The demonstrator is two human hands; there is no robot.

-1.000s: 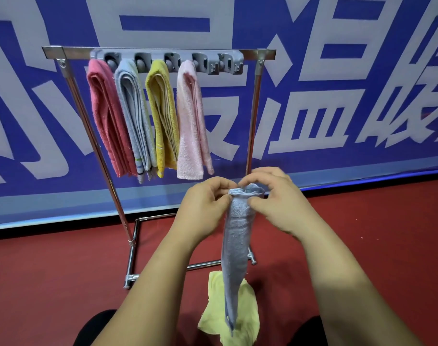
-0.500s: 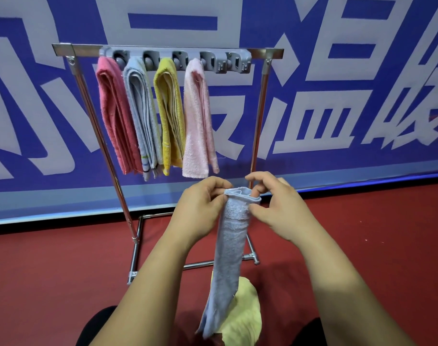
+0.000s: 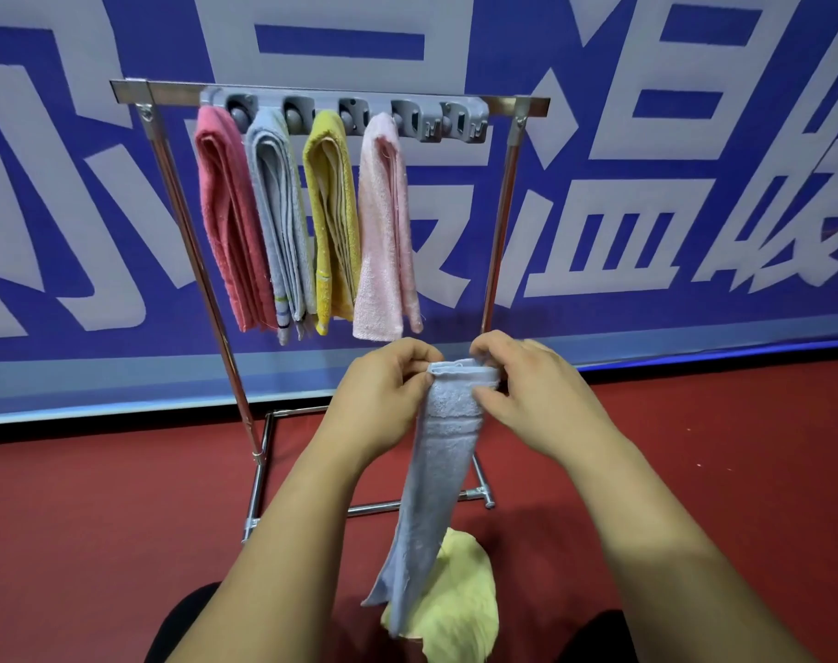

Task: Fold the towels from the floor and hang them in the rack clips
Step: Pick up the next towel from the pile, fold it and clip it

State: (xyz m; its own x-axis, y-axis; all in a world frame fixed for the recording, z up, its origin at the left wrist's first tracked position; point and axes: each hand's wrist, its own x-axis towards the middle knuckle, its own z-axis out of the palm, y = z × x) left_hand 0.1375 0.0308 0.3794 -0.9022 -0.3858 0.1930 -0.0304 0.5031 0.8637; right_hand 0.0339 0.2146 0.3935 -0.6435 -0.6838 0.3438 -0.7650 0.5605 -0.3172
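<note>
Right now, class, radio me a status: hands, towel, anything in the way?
Left hand and right hand pinch blue towel at top. Towel folded, hanging, not clipped. End clip free; pale yellow towel on floor below.

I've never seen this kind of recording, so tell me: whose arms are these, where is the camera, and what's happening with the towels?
No machine here: the camera sits on a person's head, so the arms are their own. The left hand and right hand pinch the top edge of a folded blue-grey towel that hangs down. Behind stands a metal rack with a grey clip strip holding a coral towel, grey towel, yellow towel and pale pink towel; its right end is free. A crumpled pale yellow towel lies on the red floor.
</note>
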